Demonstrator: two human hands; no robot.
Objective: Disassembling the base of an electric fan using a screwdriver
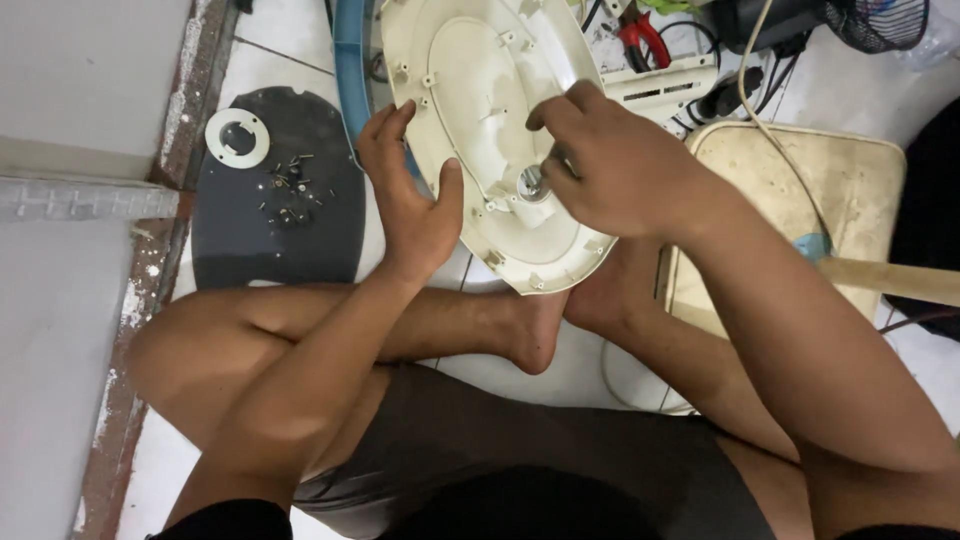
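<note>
Closest to the camera are the person's dark shorts and crossed bare legs, folded on the tiled floor, with one foot tucked under the work.

Above the legs, both hands hold a cream plastic cover, oval and turned so its ribbed inner side faces up. It tilts over the ankles, its lower edge near the foot and its upper end reaching toward the top of the view.

The left hand has its grip closed on the cover's left rim: the thumb lies across the inner face and the fingers curl behind the edge.

The right hand rests on the cover near the round hub at its lower middle. Its fingers are pinched together at the hub, and whether they hold something small there cannot be told.

On the floor to the left lies a dark grey oval plate, carrying a white ring and a scatter of small screws. A blue curved rim shows just behind the cover's left side.

To the right sits a stained cream board with a pale cord crossing it. Red-handled pliers lie near the top, beside a white slotted part.
</note>
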